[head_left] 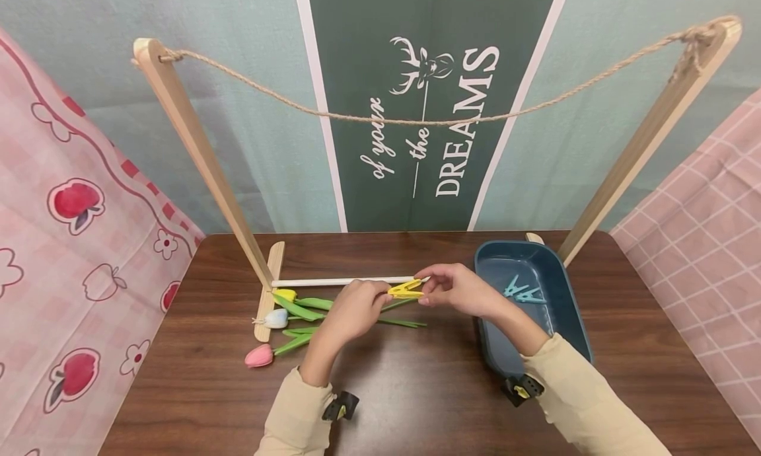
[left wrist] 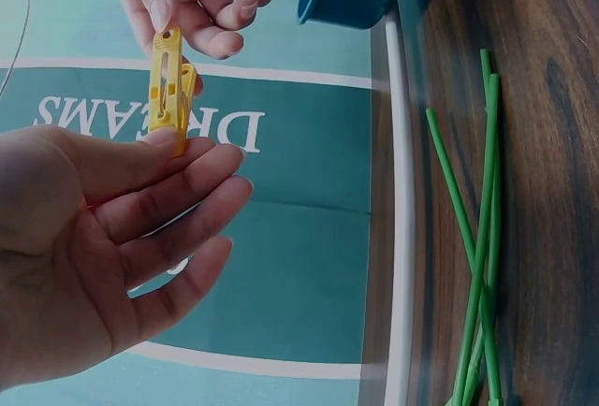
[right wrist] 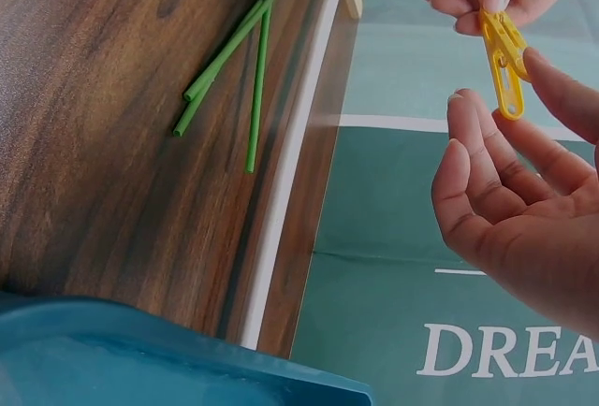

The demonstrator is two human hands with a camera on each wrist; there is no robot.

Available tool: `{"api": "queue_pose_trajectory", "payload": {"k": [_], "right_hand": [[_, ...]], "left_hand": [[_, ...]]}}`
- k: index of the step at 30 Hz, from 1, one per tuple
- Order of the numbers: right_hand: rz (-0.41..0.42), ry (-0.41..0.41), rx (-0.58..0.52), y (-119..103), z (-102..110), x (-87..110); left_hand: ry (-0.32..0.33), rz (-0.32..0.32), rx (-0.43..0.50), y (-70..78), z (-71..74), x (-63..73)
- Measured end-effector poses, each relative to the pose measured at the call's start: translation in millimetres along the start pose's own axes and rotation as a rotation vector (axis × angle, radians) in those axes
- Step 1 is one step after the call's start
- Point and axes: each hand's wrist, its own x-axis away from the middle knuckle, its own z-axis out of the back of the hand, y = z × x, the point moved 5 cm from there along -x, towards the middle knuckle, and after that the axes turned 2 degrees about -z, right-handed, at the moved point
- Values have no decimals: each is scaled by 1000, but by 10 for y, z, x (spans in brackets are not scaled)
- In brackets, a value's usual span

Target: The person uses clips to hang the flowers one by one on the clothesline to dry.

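A yellow clothespin [head_left: 405, 289] is held between both hands above the table, near the middle in the head view. My left hand [head_left: 355, 308] pinches one end of it between thumb and forefinger, its other fingers loosely spread in the left wrist view. At the opposite end, my right hand [head_left: 458, 289] has thumb and forefinger on the clothespin's two legs, as the right wrist view shows. Beneath and left of the hands lie a yellow tulip [head_left: 285, 295], a white-blue tulip [head_left: 276, 319] and a pink tulip [head_left: 259, 355] with green stems [left wrist: 484, 238].
A blue basin [head_left: 484, 343] stands on the right, with light blue clothespins [head_left: 524, 291] inside. Two wooden posts [head_left: 202, 155] carry a sagging twine line [head_left: 392, 121] across the back. A white rod [head_left: 333, 282] runs low between them along the brown table [head_left: 410, 390].
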Motion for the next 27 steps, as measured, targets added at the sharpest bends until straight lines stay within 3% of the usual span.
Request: {"api": "queue_pose_trajectory", "payload": {"k": [27], "right_hand": [[47,26,45,1,29,23]], "left_hand": [[40,-11,-10,8,-2,12]]}}
